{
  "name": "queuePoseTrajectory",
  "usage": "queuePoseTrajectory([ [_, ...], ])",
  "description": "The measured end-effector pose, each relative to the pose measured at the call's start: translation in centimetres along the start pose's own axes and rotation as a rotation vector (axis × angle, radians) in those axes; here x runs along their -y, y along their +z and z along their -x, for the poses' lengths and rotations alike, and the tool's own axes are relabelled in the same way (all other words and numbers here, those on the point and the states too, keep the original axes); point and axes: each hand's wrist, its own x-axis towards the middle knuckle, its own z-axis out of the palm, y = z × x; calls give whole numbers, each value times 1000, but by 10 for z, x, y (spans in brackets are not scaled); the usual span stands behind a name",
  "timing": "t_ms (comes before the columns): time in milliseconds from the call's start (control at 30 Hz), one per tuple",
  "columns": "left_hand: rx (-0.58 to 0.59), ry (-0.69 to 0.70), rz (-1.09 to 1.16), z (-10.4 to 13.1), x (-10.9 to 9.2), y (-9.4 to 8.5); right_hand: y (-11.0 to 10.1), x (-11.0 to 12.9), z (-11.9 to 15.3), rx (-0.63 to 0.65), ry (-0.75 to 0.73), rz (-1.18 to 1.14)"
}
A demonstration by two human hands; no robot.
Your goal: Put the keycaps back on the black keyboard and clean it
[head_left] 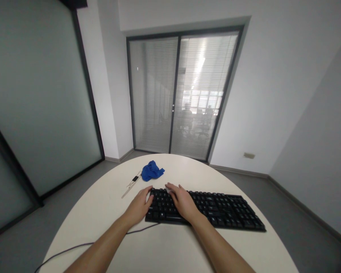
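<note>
A black keyboard [224, 209] lies across the pale round table, its keys facing up. My left hand [138, 207] grips its left end, the thumb by the keys and the fingers along the far left corner. Over the left part of the keys is my right hand [184, 201], fingers bent together around a small whitish thing at the fingertips, too small to name. The hand covers some of the keys. Beyond the keyboard rests a crumpled blue cloth [151, 171]. Beside it lie a thin pale stick [127, 190] and a slim metal tool with a black part [135, 178].
A dark cable [74, 248] runs from the keyboard's near edge to the left across the round table [96, 212], passing under my left forearm. Past the table's far edge stand a glazed window with blinds [156, 94] and white walls. Frosted panels [39, 94] stand at left.
</note>
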Motion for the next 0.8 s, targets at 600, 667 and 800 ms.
queuePoseTrajectory([
  [600,-22,25,-18,0,5,3,2,2,0,-9,-42,1],
  [667,-22,33,-14,0,5,3,2,3,-1,-10,-28,-4],
  [800,-25,39,0,0,6,2,4,1,-1,-7,-23,-73],
])
